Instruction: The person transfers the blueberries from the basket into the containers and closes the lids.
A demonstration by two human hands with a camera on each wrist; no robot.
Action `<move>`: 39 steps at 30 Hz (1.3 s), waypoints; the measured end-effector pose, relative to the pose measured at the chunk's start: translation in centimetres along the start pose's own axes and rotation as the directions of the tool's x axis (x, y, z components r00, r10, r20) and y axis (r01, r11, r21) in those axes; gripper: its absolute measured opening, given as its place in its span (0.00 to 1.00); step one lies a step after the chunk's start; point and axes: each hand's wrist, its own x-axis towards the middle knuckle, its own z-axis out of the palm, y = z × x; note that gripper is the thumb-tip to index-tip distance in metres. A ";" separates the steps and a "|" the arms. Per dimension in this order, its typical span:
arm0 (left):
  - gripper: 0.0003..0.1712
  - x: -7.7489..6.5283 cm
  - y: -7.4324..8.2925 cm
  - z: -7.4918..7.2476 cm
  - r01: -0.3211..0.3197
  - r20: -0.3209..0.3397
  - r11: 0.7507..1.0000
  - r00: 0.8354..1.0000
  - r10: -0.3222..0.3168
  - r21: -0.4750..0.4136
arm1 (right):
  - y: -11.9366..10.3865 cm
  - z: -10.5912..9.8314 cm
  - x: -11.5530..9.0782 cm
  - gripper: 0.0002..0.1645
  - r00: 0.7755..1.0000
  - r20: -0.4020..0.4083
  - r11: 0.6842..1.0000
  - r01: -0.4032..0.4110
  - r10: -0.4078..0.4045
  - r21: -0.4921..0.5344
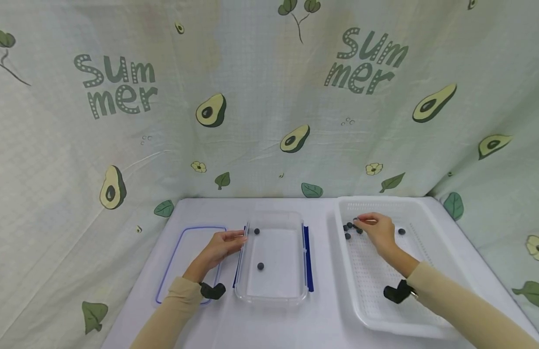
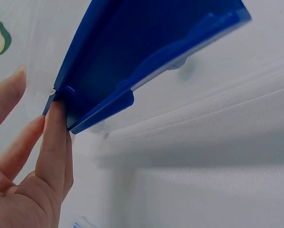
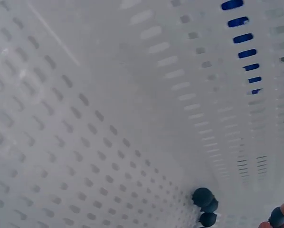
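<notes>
In the head view my left hand (image 1: pixel 223 247) holds the left wall of a clear plastic box (image 1: pixel 280 296). Up close, its fingers (image 2: pixel 52 147) touch the lowered blue latch flap (image 2: pixel 108 61) on that side. Two dark blueberries lie inside the box, one near the back (image 1: pixel 257 231) and one nearer the middle (image 1: pixel 260 266). Over the back left of a white perforated basket (image 1: pixel 361 310), my right hand (image 1: pixel 378 232) pinches a blueberry (image 3: pixel 277 217) between its fingertips. Several blueberries (image 3: pixel 203 197) cluster beside it against the basket wall.
A clear lid with a blue seal (image 1: pixel 164 271) lies left of the box, partly under my left arm. Another blueberry (image 1: pixel 401 231) sits farther right in the basket. A second blue latch flap (image 1: pixel 308 261) sticks out on the box's right side. Printed cloth (image 1: pixel 252 169) hangs behind the table.
</notes>
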 end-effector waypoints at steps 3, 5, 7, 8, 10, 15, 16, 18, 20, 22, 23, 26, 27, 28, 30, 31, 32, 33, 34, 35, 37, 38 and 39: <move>0.32 -0.1 0.0 0.1 0.003 0.001 1.000 1.000 -0.003 -0.003 | -0.9 -0.2 0.2 0.15 1.000 0.003 0.999 0.028 -0.028 0.031; 0.31 -0.1 0.1 0.1 0.006 -0.001 1.000 1.000 -0.006 -0.010 | -1.5 -0.3 0.4 0.15 0.999 0.006 0.998 0.043 -0.044 0.052; 0.30 -0.2 0.2 0.2 0.007 -0.004 1.000 1.000 -0.008 -0.018 | -2.2 -0.4 0.5 0.16 0.999 0.005 0.996 0.053 -0.053 0.069; 0.30 -0.2 0.2 0.1 0.008 -0.006 1.000 1.000 -0.008 -0.020 | -2.6 -0.4 0.5 0.16 0.999 0.007 0.996 0.051 -0.052 0.077; 0.30 -0.2 0.3 0.1 0.006 -0.004 1.000 1.000 -0.006 -0.023 | -3.4 -0.4 0.6 0.17 0.999 0.015 0.995 0.038 -0.040 0.093; 0.31 -0.2 0.3 0.0 0.012 0.002 1.000 1.000 -0.012 -0.010 | -5.3 -0.1 0.9 0.19 0.999 0.038 0.987 -0.007 0.001 0.160; 0.31 -0.2 0.3 0.0 0.016 0.000 1.000 1.000 -0.016 -0.010 | -5.7 0.1 0.9 0.19 0.999 0.042 0.984 -0.011 0.004 0.176; 0.31 -0.2 0.3 0.0 0.017 -0.003 1.000 1.000 -0.017 0.002 | -6.4 0.4 0.9 0.19 0.999 0.054 0.979 -0.010 -0.002 0.204; 0.31 -0.2 0.2 -0.1 0.014 -0.004 1.000 1.000 -0.014 0.006 | -7.1 0.7 1.0 0.18 0.998 0.067 0.973 0.001 -0.017 0.231; 0.31 -0.3 0.2 0.0 0.013 -0.005 1.000 1.000 -0.013 0.006 | -7.7 1.1 1.1 0.18 0.996 0.085 0.968 0.015 -0.037 0.252; 0.32 -0.3 0.2 0.0 0.010 -0.005 1.000 1.000 -0.010 0.010 | -8.0 1.3 1.1 0.18 0.995 0.092 0.965 0.020 -0.046 0.262; 0.31 -0.4 0.3 0.1 0.011 -0.009 1.000 1.000 -0.011 0.004 | -8.9 2.0 1.1 0.17 0.990 0.121 0.958 0.033 -0.070 0.284; 0.31 -0.4 0.4 0.1 0.009 -0.009 1.000 1.000 -0.008 0.007 | -9.3 2.3 1.0 0.17 0.989 0.126 0.956 0.036 -0.076 0.292; 0.31 -0.4 0.4 0.1 0.007 -0.009 1.000 1.000 -0.007 0.006 | -9.6 2.6 1.0 0.17 0.988 0.134 0.954 0.037 -0.080 0.297; 0.31 -0.5 0.5 0.1 0.007 -0.009 1.000 1.000 -0.007 0.002 | -10.2 3.1 0.9 0.17 0.985 0.151 0.952 0.037 -0.086 0.303; 0.31 -0.5 0.5 0.1 0.007 -0.007 1.000 1.000 -0.007 0.000 | -10.5 3.4 0.8 0.17 0.983 0.159 0.952 0.037 -0.089 0.303; 0.31 -0.6 0.5 0.1 0.007 -0.003 1.000 1.000 -0.007 0.000 | -10.8 3.8 0.8 0.17 0.982 0.166 0.953 0.037 -0.091 0.302; 0.31 -0.6 0.5 0.1 0.006 -0.002 1.000 1.000 -0.006 -0.003 | -11.1 4.1 0.7 0.17 0.981 0.171 0.950 0.033 -0.090 0.312; 0.31 -0.6 0.5 0.1 0.004 -0.001 1.000 1.000 -0.004 -0.004 | -11.4 4.5 0.7 0.16 0.980 0.176 0.948 0.033 -0.093 0.316; 0.31 -0.6 0.5 0.1 0.002 -0.001 1.000 1.000 -0.002 -0.005 | -11.7 4.8 0.6 0.16 0.979 0.181 0.946 0.034 -0.097 0.322; 0.32 -0.6 0.3 0.1 -0.002 0.001 1.000 1.000 0.002 -0.009 | -12.1 5.5 0.5 0.16 0.977 0.189 0.945 0.034 -0.101 0.327; 0.32 -0.6 0.2 0.1 -0.005 0.003 1.000 1.000 0.005 -0.011 | -12.2 5.9 0.4 0.15 0.976 0.192 0.943 0.034 -0.103 0.331; 0.32 -0.6 0.2 0.2 -0.004 0.004 1.000 1.000 0.004 -0.012 | -12.3 6.3 0.4 0.14 0.975 0.198 0.941 0.031 -0.102 0.336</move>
